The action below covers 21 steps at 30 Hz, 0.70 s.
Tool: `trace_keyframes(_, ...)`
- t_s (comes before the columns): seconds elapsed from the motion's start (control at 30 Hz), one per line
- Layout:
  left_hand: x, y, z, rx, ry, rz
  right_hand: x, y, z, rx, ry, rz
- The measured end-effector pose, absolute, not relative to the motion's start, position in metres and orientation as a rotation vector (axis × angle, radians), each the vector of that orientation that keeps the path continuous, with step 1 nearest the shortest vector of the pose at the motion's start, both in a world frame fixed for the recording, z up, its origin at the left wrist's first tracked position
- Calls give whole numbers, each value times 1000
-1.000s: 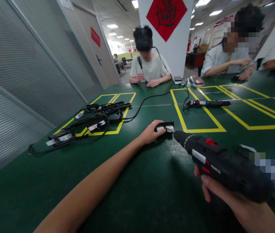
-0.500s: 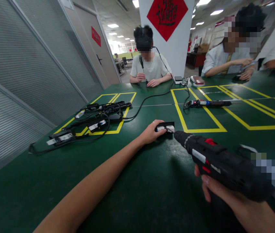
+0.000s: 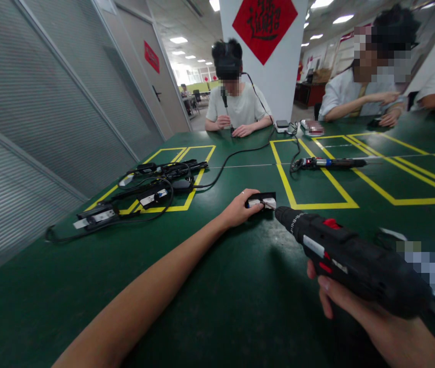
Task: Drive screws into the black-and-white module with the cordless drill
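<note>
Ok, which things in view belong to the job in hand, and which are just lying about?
In use, it seems:
Black drill, held in the right hand
Small black-and-white part, held by the left hand

Apparently just lying about:
Black cabled devices, at the left
Slim tool with a blue band, beyond the drill

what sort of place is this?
Probably an office space used for bench work: a big green table with yellow outlines marked on it, a power drill in the right hand, and ceiling lights over the room beyond.
</note>
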<state>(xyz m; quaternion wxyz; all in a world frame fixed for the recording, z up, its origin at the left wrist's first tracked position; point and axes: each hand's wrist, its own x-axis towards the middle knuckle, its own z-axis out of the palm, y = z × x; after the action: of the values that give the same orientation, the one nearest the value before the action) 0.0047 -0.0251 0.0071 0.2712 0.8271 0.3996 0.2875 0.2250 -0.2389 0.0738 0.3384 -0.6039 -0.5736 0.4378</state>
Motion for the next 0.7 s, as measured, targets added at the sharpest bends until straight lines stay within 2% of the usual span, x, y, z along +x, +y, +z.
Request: trace_keyframes(0.7,4,-23,5,2225,1061,778,225,-241,76,-1596,-1423,1226)
